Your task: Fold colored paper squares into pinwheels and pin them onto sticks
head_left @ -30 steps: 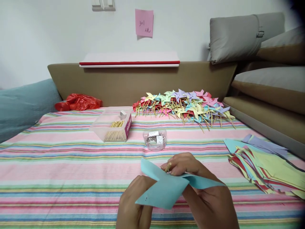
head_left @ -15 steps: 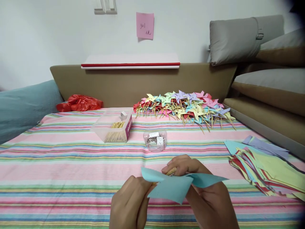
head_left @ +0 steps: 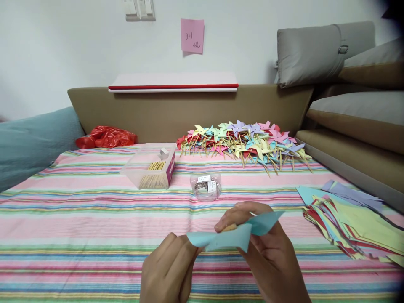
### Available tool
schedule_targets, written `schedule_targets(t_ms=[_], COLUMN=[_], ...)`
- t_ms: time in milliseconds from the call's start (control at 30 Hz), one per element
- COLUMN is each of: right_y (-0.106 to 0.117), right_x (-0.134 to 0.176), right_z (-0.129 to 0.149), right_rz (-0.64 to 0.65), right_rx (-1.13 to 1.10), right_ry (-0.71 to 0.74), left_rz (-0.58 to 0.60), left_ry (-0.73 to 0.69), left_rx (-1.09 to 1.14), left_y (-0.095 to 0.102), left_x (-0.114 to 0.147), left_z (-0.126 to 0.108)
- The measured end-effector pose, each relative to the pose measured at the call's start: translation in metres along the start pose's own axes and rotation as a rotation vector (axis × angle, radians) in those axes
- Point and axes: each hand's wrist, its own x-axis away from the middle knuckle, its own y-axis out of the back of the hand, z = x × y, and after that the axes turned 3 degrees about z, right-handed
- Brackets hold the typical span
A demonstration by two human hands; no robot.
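A light blue paper pinwheel [head_left: 229,239] is held between my two hands, seen nearly edge-on with its blades bent. The end of a wooden stick [head_left: 229,227] shows just above the paper, under the fingertips of my right hand [head_left: 268,248]. That hand pinches the pinwheel and the stick end, with its thumb below the paper. On the left, my left hand [head_left: 168,269] is closed at the pinwheel's edge, around the stick's other part, which its fingers and the paper mostly hide.
Ahead stand a clear box of wooden sticks [head_left: 154,181] and a small plastic container of metal pieces [head_left: 206,187]. Finished pinwheels [head_left: 243,139] are heaped at the back. Cut paper sheets [head_left: 356,223] lie right, a red bag [head_left: 109,136] back left, cushions [head_left: 356,122] along the right.
The pinwheel has tilted, so less of its front blade shows and its right blade points higher. My left hand has shifted slightly left; the right hand has turned a little.
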Motion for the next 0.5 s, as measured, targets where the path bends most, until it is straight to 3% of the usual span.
schedule_targets(t_ms=[200, 500], right_y=[0.015, 0.020], right_x=[-0.006, -0.002], right_z=[0.005, 0.012], right_rz=[0.276, 0.309], right_rx=[0.078, 0.073], right_ry=[0.173, 0.081], left_rz=[-0.108, -0.167], left_ry=[0.022, 0.033], left_rx=[0.030, -0.009], left_y=[0.009, 0.009], left_x=[0.006, 0.007], left_z=[-0.001, -0.004])
